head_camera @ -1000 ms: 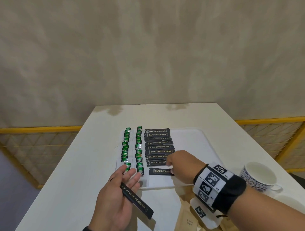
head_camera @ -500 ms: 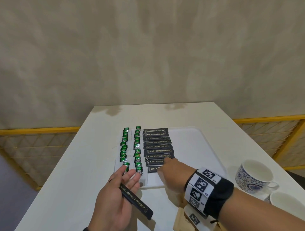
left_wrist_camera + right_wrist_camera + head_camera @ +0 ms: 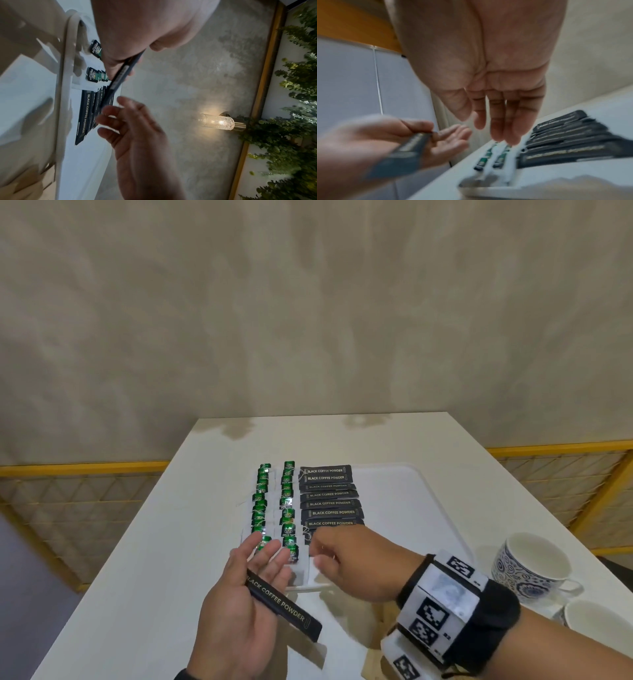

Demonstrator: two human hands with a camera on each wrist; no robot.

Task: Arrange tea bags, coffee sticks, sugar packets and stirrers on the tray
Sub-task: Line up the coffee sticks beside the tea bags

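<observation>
Lying across left hand [image 3: 239,607] palm — coffee stick [image 3: 283,604]

The right hand [image 3: 346,563] hides the nearest coffee sticks [image 3: 330,503] – right wrist view blurred – second cup [image 3: 596,619] cut off

A mottled beige plaster wall [image 3: 308,313] fills the back, a white table [image 3: 342,436] butted against it. Yellow-framed lattice railing [image 3: 78,494] runs along both sides. A glass wall lamp [image 3: 217,121] glows, leafy greenery [image 3: 295,121] just beside it.
</observation>
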